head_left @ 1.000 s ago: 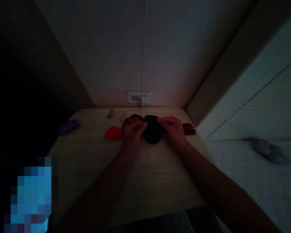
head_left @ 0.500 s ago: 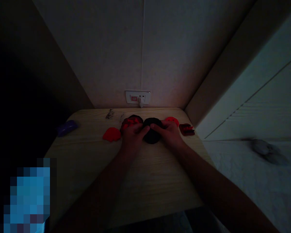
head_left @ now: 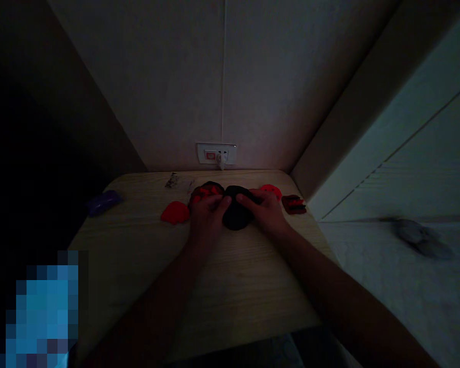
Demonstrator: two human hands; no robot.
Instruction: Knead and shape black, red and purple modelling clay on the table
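A flat, rounded piece of black modelling clay [head_left: 237,219] is between my two hands over the light wooden table. My left hand [head_left: 207,214] pinches its left edge with the thumb on top. On the other side, my right hand [head_left: 267,210] grips the right edge, its thumb pressing on the upper face. Behind my left hand lies a dark round piece with red patches [head_left: 207,191], partly covered by the fingers. A flat red piece [head_left: 175,212] rests to the left. Beyond my right hand a red disc [head_left: 271,191] shows, partly hidden.
A dark red block with black stripes [head_left: 294,204] lies at the table's right edge. On the left edge sits a purple packet [head_left: 104,203]. A small clear wrapper [head_left: 178,181] is near the back. The wall socket [head_left: 216,154] holds a plug. The room is dim.
The left thumb has shifted slightly left on the black clay, and the clay's outline has altered a little. Both hands keep hold of it. The view has moved slightly.
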